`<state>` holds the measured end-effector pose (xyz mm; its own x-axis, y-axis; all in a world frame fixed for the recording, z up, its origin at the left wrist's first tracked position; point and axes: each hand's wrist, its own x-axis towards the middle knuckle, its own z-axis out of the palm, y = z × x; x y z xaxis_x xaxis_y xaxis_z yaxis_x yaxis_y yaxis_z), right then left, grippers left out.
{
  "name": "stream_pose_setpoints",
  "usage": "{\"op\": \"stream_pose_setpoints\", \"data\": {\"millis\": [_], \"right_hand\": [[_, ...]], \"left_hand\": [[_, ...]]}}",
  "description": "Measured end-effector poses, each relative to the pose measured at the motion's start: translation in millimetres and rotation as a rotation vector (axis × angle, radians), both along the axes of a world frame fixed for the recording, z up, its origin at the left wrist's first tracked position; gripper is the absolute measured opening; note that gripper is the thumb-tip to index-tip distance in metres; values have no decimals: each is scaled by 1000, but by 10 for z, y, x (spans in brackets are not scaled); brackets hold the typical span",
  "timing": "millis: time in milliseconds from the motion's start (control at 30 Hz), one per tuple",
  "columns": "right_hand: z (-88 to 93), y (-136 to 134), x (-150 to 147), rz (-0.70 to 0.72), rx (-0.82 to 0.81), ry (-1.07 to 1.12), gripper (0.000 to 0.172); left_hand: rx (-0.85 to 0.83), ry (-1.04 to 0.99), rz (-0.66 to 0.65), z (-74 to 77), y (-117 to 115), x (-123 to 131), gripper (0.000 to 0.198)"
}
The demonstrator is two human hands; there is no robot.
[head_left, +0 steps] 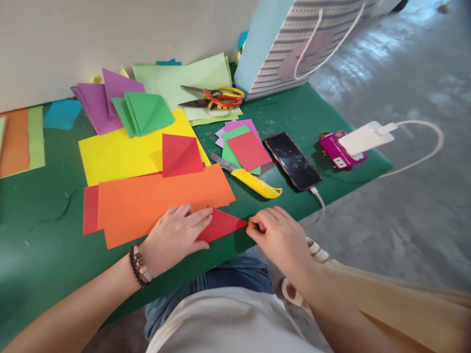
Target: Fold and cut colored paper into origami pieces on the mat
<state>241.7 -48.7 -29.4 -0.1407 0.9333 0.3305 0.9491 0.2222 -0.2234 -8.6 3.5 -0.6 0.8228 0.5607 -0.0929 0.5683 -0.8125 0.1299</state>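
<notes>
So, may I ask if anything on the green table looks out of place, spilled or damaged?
I see no spill. The knife with a curved yellow handle stands out, because its grey metal blade lies uncovered. Also, the orange rectangular paper sheets are askew, their edges not lined up.

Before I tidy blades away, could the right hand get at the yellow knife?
Probably yes: nothing blocks the right hand from the yellow knife, though it seems to pinch the red triangle.

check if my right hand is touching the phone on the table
Apart: the head view shows bare green tabletop between the right hand and the phone's near end.
</notes>
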Motion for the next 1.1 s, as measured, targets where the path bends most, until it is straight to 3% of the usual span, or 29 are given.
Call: {"op": "stream_pose_setpoints", "data": {"millis": [100, 267, 600, 733, 1100], "right_hand": [[4, 5, 128, -13, 12, 64, 22], [56, -32, 91, 108, -26, 241, 9], [-21, 23, 21, 172, 21, 143, 20], [-7, 2, -131, 259, 3, 135, 20], [12, 25, -552, 464, -56, 116, 19]], "left_hand": [[-23, -14, -4, -11, 4, 1, 52], [-45, -21, -1, -16, 7, 11, 51], [-46, -35, -13, -5, 14, -6, 47], [-2, -9, -45, 1, 12, -10, 34], [-74, 3, -44, -12, 44, -29, 41]]}}
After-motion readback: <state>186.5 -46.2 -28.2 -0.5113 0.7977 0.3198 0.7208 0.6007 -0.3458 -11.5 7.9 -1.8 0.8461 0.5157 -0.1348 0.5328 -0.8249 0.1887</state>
